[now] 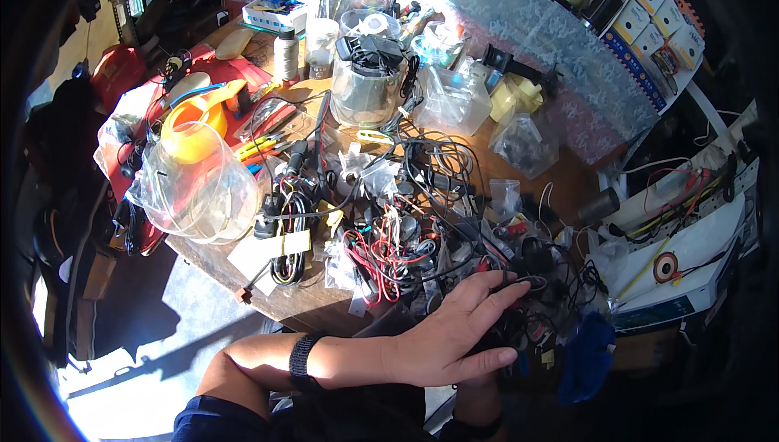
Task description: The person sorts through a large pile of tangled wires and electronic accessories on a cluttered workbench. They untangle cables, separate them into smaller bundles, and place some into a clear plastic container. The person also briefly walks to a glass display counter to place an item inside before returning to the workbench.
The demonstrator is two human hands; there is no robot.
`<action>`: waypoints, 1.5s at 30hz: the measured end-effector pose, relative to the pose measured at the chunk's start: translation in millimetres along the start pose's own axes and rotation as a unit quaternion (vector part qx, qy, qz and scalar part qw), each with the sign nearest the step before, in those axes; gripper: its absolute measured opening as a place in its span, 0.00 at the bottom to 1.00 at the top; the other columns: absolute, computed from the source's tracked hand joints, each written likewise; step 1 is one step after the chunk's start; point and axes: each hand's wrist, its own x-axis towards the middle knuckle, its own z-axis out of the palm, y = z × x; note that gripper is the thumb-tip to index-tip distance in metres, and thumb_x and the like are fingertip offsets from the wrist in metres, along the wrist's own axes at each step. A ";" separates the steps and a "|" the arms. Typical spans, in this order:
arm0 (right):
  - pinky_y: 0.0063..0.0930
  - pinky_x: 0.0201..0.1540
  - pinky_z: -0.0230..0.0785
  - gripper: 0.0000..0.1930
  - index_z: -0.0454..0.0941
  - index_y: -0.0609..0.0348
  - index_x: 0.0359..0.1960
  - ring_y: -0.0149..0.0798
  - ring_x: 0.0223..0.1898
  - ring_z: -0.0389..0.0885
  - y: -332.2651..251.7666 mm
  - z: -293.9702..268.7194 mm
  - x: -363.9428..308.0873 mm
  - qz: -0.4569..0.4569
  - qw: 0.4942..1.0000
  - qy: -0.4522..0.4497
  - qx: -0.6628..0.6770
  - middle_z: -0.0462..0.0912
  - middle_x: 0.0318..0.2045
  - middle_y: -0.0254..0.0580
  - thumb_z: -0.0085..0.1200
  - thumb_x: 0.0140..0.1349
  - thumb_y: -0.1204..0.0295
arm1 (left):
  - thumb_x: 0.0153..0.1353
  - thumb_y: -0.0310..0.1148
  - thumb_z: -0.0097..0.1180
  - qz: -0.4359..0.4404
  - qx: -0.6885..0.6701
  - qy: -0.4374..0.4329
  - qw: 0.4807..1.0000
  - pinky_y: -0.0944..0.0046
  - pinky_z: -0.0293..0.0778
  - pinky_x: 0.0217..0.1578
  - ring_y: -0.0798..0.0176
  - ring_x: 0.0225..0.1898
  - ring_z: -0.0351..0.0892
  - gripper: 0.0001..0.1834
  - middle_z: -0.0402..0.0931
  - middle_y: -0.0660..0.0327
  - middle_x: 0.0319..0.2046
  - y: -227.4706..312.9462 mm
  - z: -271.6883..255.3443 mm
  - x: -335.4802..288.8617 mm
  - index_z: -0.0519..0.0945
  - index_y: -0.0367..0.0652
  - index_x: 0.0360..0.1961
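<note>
1. The left hand [454, 332], with a black woven band [302, 361] round its wrist, reaches rightward, palm down, fingers extended and thumb apart. Its fingertips lie over or against dark cable loops [531, 283]; whether they touch or pinch anything, I cannot tell.
2. The right forearm [479, 403] shows below the left hand. The right hand is mostly hidden there, so its grip, and whether the hands meet, cannot be told.
3. The main material, a sprawling tangle of thin black plastic-coated cables [442, 162], lies beyond the left hand on a brown wooden table [572, 186]. Loose red insulated wires [381, 268] sit nearer, just left of the fingers.
4. As far as I can judge, some gathering is done: well left of the hands, a long coil of black cable [290, 270] lies bundled, crossed by a pale yellow strip [286, 245].
5. Farther beyond the hands, a black power adapter [377, 53] already sits atop a tall clear plastic container [363, 101].
6. Much seems left: the cables and wires nearest the left hand lie loose and interlaced, mixed with small clear plastic bags.
7. A crumpled blue cloth item [588, 358] lies right of both hands, in shadow; the clutter between is too dark to sort by eye.
</note>
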 end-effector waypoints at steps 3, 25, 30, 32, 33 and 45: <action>0.28 0.38 0.61 0.11 0.69 0.59 0.31 0.34 0.32 0.69 -7.7 -6.3 7.6 -0.006 1.000 -0.001 0.026 0.72 0.30 0.42 0.54 0.47 0.71 | 0.62 0.39 0.48 0.015 0.047 0.012 0.999 0.46 0.54 0.58 0.46 0.56 0.62 0.26 0.62 0.46 0.53 0.6 -29.6 -8.9 0.61 0.35 0.57; 0.31 0.41 0.64 0.10 0.67 0.55 0.35 0.35 0.31 0.68 -44.0 -22.9 99.1 -0.034 0.974 0.142 0.174 0.71 0.27 0.38 0.49 0.49 0.75 | 0.64 0.32 0.50 -0.132 -0.042 0.156 0.978 0.70 0.70 0.38 0.72 0.33 0.74 0.07 0.76 0.65 0.30 -11.6 -122.5 74.0 0.75 0.39 0.35; 0.31 0.38 0.69 0.10 0.70 0.57 0.34 0.39 0.31 0.77 -39.6 -26.2 90.0 -0.014 0.992 0.081 0.096 0.73 0.48 0.62 0.51 0.49 0.73 | 0.63 0.32 0.51 -0.176 -0.159 0.156 0.959 0.73 0.71 0.32 0.72 0.30 0.75 0.06 0.77 0.65 0.28 -34.6 -107.5 82.5 0.75 0.41 0.33; 0.31 0.37 0.70 0.09 0.71 0.58 0.31 0.41 0.32 0.79 -38.5 -24.0 89.6 0.023 0.995 0.017 0.097 0.66 0.55 0.69 0.53 0.48 0.72 | 0.63 0.32 0.51 -0.186 -0.175 0.164 0.953 0.74 0.70 0.31 0.73 0.29 0.74 0.07 0.76 0.66 0.27 -38.3 -103.6 82.4 0.75 0.40 0.32; 0.32 0.38 0.71 0.09 0.71 0.57 0.31 0.43 0.33 0.80 -37.7 -22.4 89.8 0.035 0.994 -0.010 0.104 0.65 0.56 0.69 0.54 0.47 0.73 | 0.63 0.32 0.51 -0.190 -0.177 0.165 0.951 0.74 0.70 0.31 0.73 0.29 0.74 0.07 0.76 0.66 0.27 -38.7 -102.1 82.4 0.74 0.40 0.33; 0.37 0.39 0.63 0.08 0.69 0.57 0.30 0.41 0.31 0.74 -33.6 -38.0 87.7 -0.004 0.968 0.085 0.236 0.75 0.36 0.51 0.49 0.46 0.73 | 0.66 0.32 0.43 0.032 0.003 0.312 0.949 0.70 0.69 0.32 0.69 0.29 0.74 0.07 0.73 0.62 0.26 28.8 -156.5 86.1 0.68 0.40 0.32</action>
